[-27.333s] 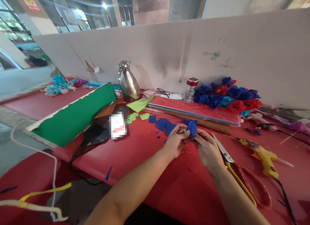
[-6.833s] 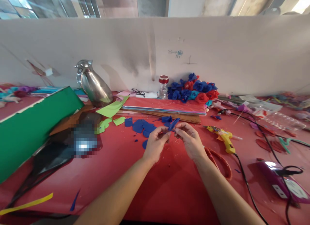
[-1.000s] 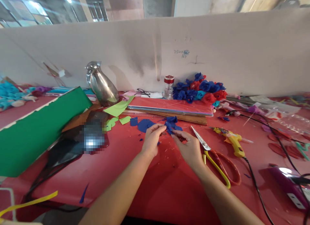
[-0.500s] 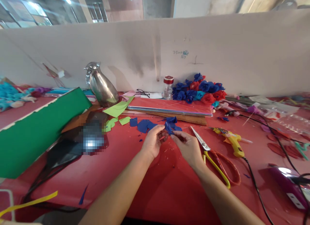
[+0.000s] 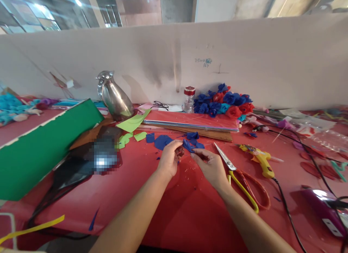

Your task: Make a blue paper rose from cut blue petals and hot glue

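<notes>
A small blue paper petal [image 5: 187, 146] is pinched between my two hands above the red table. My left hand [image 5: 170, 156] grips its left side between thumb and fingers. From the other side, my right hand [image 5: 210, 165] closes thumb and forefinger on its lower edge. Flat blue paper pieces [image 5: 162, 141] lie just beyond my left hand, and a crumpled blue piece [image 5: 193, 135] sits behind the petal. Scissors [image 5: 239, 176] with yellow and red handles rest right of my right hand. Farther right lies a yellow glue gun [image 5: 259, 160].
Stacked coloured sheets [image 5: 190, 119] lie behind the hands, near a lidded jar [image 5: 189, 99] and blue and red paper flowers [image 5: 224, 100]. A steel jug [image 5: 115, 97] and green board [image 5: 51, 147] stand left. Cables cross the right side near a purple power strip [image 5: 323, 207].
The blue petal has shifted slightly left and tilted between my fingers. Both hands keep their pinch, and the things on the table stay where they were.
</notes>
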`<state>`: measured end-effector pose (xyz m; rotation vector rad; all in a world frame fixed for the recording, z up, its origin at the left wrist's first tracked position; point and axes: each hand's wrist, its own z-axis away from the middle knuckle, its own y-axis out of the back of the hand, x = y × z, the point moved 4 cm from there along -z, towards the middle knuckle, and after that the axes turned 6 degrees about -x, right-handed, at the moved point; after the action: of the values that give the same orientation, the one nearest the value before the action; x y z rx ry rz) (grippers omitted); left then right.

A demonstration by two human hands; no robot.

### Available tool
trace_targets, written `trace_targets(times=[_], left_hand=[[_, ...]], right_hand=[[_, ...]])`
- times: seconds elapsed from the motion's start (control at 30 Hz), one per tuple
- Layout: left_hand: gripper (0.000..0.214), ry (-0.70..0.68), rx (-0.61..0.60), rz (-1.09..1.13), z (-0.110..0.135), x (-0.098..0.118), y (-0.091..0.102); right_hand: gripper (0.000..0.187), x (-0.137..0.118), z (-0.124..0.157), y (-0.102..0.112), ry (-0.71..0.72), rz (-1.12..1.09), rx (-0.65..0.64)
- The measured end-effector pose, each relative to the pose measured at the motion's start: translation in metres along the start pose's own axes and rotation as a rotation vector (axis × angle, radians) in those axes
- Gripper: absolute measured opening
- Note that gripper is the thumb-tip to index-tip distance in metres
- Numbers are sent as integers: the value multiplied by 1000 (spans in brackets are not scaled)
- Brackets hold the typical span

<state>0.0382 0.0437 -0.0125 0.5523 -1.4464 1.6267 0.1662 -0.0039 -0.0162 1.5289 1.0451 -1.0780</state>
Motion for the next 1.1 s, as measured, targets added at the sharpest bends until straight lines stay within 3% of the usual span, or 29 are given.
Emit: trace_targets(times=[0.13, 0.3, 0.57, 0.97, 1.1], left_hand=[[16, -36, 13, 0, 0, 1, 1], [18, 69, -142, -87, 2, -9, -5], [13, 55, -239, -70, 8, -11, -14], [24, 171, -129, 122, 7, -35, -12], [22, 200, -88, 204, 5, -37, -7]], right_hand=[[27, 1, -1, 2, -17, -33, 22], [26, 1, -2, 2, 4, -76, 30], [19, -5, -1, 6, 48, -41, 115], [19, -8, 3, 8, 49, 19, 153], [20, -12, 6, 6, 124, 119, 116]])
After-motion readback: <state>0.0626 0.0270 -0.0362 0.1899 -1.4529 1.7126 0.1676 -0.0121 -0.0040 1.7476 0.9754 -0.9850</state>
